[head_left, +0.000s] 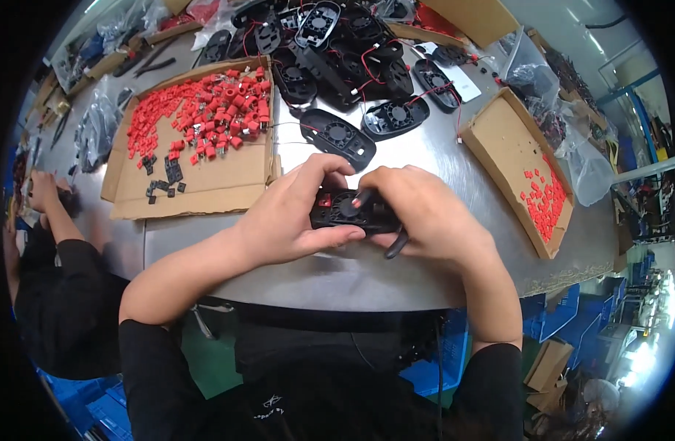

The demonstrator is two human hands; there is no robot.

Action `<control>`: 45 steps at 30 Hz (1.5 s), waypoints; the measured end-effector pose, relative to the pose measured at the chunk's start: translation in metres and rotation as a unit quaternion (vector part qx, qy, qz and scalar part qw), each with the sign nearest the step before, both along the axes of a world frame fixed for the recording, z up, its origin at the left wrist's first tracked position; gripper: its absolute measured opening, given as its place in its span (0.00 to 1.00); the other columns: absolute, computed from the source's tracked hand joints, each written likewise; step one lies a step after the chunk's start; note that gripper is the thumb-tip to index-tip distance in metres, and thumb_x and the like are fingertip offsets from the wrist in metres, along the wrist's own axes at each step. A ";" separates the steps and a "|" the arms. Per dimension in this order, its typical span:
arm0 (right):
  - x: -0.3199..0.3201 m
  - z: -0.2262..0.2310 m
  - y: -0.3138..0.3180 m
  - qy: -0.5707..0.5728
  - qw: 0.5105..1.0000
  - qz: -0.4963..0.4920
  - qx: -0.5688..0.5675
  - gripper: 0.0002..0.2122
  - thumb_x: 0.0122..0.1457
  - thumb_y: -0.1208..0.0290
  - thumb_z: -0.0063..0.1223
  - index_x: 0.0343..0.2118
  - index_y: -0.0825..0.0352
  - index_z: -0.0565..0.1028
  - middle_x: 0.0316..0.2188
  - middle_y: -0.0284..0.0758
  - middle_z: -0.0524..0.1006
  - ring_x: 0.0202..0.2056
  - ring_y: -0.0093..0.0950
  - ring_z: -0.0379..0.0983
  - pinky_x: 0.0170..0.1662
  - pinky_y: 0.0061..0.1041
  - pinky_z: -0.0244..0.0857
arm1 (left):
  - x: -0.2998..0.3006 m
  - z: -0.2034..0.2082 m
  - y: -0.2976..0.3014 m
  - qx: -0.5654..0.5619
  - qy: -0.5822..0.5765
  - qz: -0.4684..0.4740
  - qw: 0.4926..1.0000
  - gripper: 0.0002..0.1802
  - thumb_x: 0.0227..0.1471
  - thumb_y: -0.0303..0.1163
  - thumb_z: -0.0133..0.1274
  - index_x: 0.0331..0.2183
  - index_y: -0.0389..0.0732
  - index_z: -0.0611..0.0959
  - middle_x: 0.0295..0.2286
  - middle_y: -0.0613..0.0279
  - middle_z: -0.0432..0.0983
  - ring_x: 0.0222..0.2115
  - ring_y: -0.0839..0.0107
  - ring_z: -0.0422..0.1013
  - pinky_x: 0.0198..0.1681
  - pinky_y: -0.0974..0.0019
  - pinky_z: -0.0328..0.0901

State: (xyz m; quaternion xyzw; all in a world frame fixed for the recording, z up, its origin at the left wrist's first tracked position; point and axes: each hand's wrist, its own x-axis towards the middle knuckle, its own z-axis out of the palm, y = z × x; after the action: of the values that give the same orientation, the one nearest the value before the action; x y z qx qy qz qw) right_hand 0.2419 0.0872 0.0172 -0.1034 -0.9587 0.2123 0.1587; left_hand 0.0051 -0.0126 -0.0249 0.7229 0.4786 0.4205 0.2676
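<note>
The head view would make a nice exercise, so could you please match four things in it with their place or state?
1. Nearest shell
2. Left tray
3. Right tray
4. Shell pile

A. Holds red caps and a group of black bits
B. Heaped at the far side of the table
C. Between the left hand and the right hand
D. Red pieces toward its near end, bare cardboard toward its far end

Pairs: 1-C, 2-A, 3-D, 4-B
</note>
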 end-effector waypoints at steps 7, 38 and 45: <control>0.004 0.003 0.006 -0.070 0.995 0.014 0.065 0.26 0.42 0.72 0.71 0.47 0.64 0.74 0.36 0.37 0.76 0.43 0.42 0.76 0.48 0.39 0.67 | -0.001 -0.004 0.004 0.026 0.216 -0.008 0.976 0.38 0.45 0.65 0.70 0.36 0.38 0.78 0.27 0.50 0.78 0.31 0.49 0.79 0.36 0.51 0.72; -0.062 0.009 -0.054 0.459 0.723 -0.050 -0.514 0.47 0.56 0.20 0.36 0.52 0.68 0.74 0.36 0.38 0.71 0.29 0.28 0.65 0.32 0.29 0.57 | 0.010 -0.019 0.005 0.009 0.187 -0.011 0.982 0.37 0.48 0.70 0.64 0.35 0.42 0.81 0.21 0.54 0.81 0.26 0.50 0.81 0.30 0.52 0.73; -0.062 -0.004 -0.051 0.489 0.754 -0.046 -0.436 0.46 0.56 0.17 0.35 0.45 0.68 0.72 0.31 0.38 0.69 0.25 0.28 0.65 0.30 0.29 0.59 | 0.011 -0.020 0.006 0.012 0.171 0.002 0.985 0.36 0.44 0.71 0.66 0.29 0.44 0.83 0.20 0.53 0.81 0.26 0.50 0.82 0.31 0.52 0.74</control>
State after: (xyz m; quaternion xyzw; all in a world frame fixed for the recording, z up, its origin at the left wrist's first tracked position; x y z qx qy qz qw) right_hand 0.1801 0.0365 0.0130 -0.0878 -0.5478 0.6216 0.5531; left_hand 0.0162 -0.0067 -0.0449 0.7860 0.5140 0.2972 0.1723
